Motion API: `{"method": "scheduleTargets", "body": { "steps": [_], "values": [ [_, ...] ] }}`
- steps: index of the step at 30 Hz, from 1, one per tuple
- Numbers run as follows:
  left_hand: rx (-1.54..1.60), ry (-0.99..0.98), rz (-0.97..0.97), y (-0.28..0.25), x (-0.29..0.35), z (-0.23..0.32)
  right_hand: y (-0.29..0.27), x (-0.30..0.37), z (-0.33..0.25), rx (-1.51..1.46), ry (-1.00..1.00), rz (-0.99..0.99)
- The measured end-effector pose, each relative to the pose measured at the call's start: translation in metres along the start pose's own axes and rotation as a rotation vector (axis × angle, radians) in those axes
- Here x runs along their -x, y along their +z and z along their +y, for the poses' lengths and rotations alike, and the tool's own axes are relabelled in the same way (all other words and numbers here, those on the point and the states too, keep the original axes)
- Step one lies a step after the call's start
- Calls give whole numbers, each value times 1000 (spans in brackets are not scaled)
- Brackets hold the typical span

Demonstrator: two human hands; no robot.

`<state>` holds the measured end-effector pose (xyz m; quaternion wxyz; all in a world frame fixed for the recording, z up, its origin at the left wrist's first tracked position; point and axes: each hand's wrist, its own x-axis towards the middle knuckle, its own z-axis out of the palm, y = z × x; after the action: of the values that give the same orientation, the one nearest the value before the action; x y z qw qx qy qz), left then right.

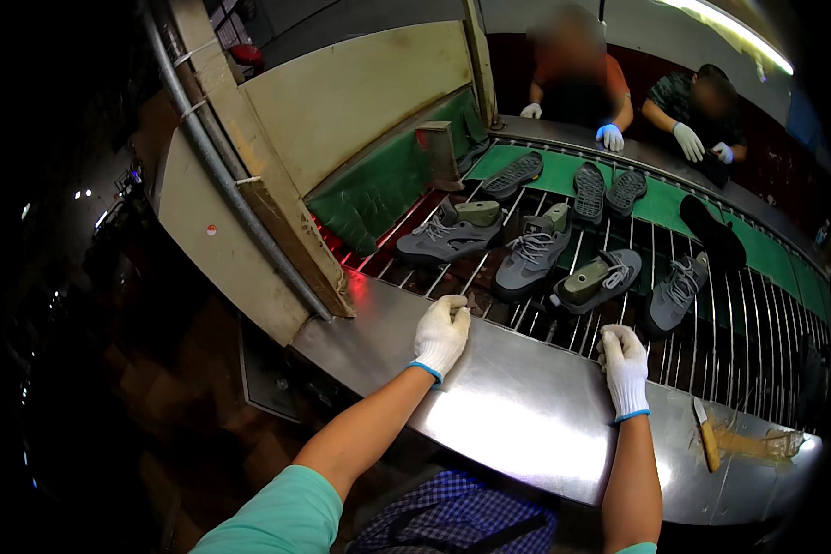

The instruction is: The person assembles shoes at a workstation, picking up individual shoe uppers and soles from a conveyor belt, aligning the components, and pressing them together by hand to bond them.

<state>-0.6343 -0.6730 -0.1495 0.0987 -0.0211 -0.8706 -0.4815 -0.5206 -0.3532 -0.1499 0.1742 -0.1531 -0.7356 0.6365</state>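
White knit gloves with blue cuffs cover both hands. My left hand [443,334], fingers curled in with nothing visible in them, rests at the inner edge of the metal ledge [517,397]. Similarly curled, my right hand [624,367] is at the same edge farther right, and I see nothing in it. Beyond them, several grey lace-up shoes with green lasts inside stand on the conveyor of metal rods: one shoe [451,233] at left, another [532,256] beside it, a tilted one [600,280] ahead of my right hand, and one [678,294] to its right.
Several loose soles, such as this dark sole [589,192], lie on the far green strip [656,205]. A black sole-shaped piece [711,231] lies at right. A yellow-handled knife [707,436] is on the ledge. Two gloved co-workers [577,83] stand across. A beige panel [360,106] rises at left.
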Motion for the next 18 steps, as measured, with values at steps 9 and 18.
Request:
{"method": "scheduleTargets", "body": {
  "steps": [9,18],
  "values": [
    [1,-4,-37,-1,-7,-8,1,-4,9,14,-32,1],
    [-3,47,-39,-5,-12,-12,2,-4,1,-21,0,20]
  ]
}}
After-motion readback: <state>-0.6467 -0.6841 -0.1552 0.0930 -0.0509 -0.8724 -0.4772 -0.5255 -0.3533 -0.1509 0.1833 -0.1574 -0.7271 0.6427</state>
